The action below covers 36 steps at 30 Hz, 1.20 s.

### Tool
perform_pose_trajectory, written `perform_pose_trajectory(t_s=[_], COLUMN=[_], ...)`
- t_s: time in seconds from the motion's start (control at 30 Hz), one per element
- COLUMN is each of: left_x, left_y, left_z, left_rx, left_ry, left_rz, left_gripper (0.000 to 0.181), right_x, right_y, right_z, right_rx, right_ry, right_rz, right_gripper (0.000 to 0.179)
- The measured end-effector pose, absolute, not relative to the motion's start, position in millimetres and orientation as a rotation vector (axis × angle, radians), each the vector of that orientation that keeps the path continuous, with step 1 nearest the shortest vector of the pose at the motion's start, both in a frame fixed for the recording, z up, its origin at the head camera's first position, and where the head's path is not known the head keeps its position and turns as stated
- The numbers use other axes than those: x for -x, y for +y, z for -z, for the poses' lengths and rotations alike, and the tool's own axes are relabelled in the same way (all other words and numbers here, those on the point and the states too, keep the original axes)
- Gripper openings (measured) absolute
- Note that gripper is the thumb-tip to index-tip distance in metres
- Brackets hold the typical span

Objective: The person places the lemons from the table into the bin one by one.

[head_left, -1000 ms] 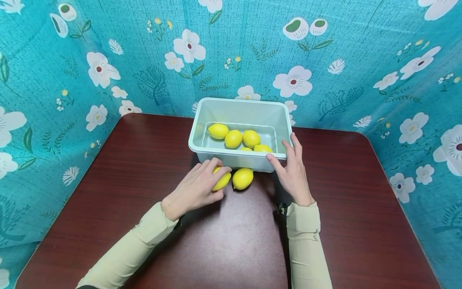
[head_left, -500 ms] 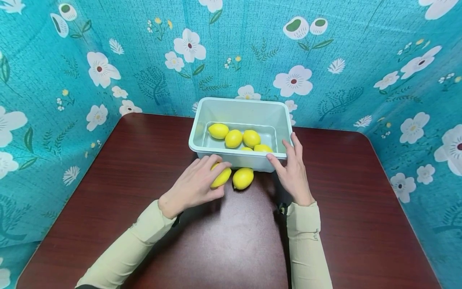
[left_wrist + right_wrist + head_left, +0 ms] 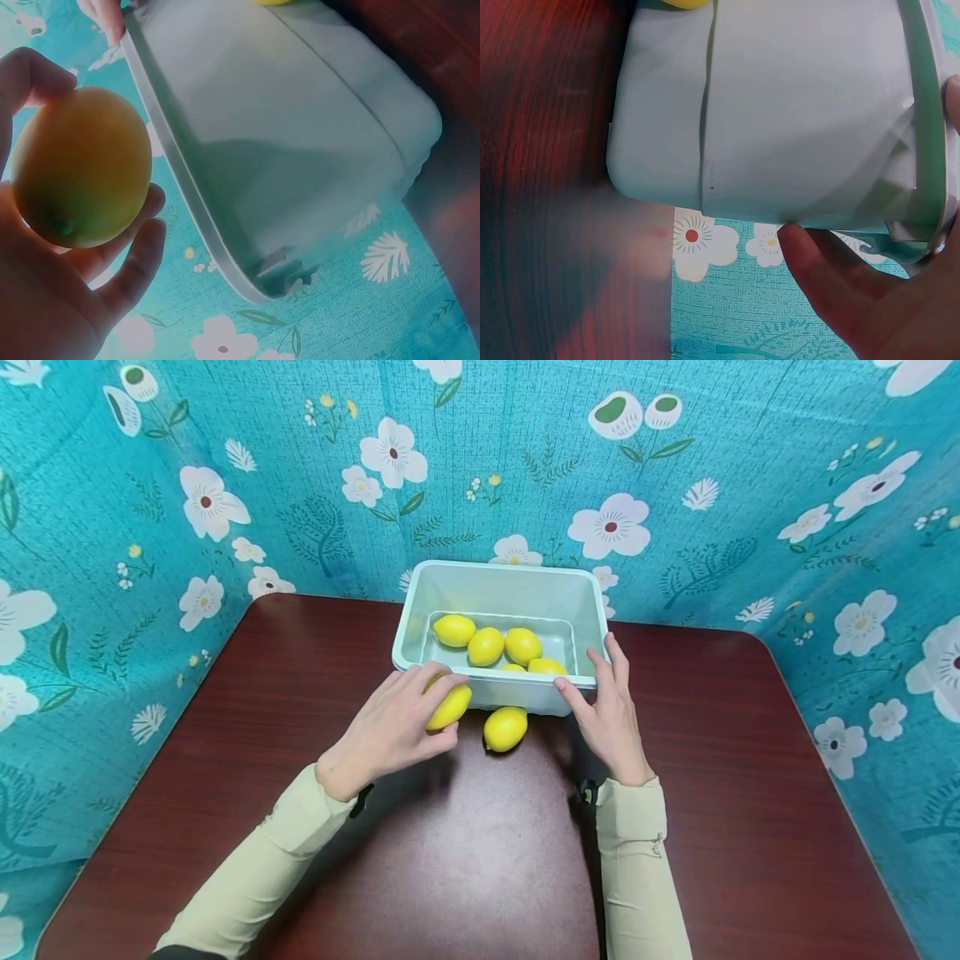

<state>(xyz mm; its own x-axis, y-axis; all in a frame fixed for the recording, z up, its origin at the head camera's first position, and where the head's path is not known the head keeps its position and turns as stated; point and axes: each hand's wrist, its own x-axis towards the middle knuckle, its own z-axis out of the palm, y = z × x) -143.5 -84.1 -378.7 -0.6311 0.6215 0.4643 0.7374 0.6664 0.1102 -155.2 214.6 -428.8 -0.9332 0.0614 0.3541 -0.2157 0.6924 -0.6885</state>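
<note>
My left hand [image 3: 393, 722] holds a yellow lemon [image 3: 449, 707] between thumb and fingers, raised beside the front left of a pale green plastic bin [image 3: 517, 693]. Seen from the left wrist, the lemon [image 3: 82, 166] is gripped apart from the bin wall [image 3: 292, 150]. At the bin's front right corner, my right hand [image 3: 611, 727] holds the rim, thumb at the front and fingers along the right side. Several lemons [image 3: 486, 647] lie inside the bin; its front wall partly hides some. Another lemon [image 3: 506, 729] rests on the table just before the bin.
The bin stands on a dark reddish-brown table [image 3: 480, 860] near its back edge. A turquoise flowered cloth [image 3: 480, 460] hangs behind the table and at both sides.
My left hand has lifted the lemon off the table, moving it up and slightly left toward the bin's front rim. The right hand and bin have stayed put.
</note>
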Motion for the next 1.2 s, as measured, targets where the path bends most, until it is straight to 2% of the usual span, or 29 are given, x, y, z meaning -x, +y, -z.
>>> perform_pose_trajectory(t_s=[0.83, 1.2], left_x=[144.7, 150.2], left_y=[-89.6, -93.5], left_z=[371.7, 370.0], left_rx=[1.056, 1.065], left_ry=[-2.499, -2.448], left_rz=[0.405, 0.559], left_gripper=[0.045, 0.046], right_x=[155.0, 155.1], right_y=[215.7, 215.3], right_z=[429.2, 428.6], right_rx=[-0.123, -0.127], right_ry=[-2.554, -2.557], right_rz=[-1.113, -1.113], right_gripper=[0.071, 0.073])
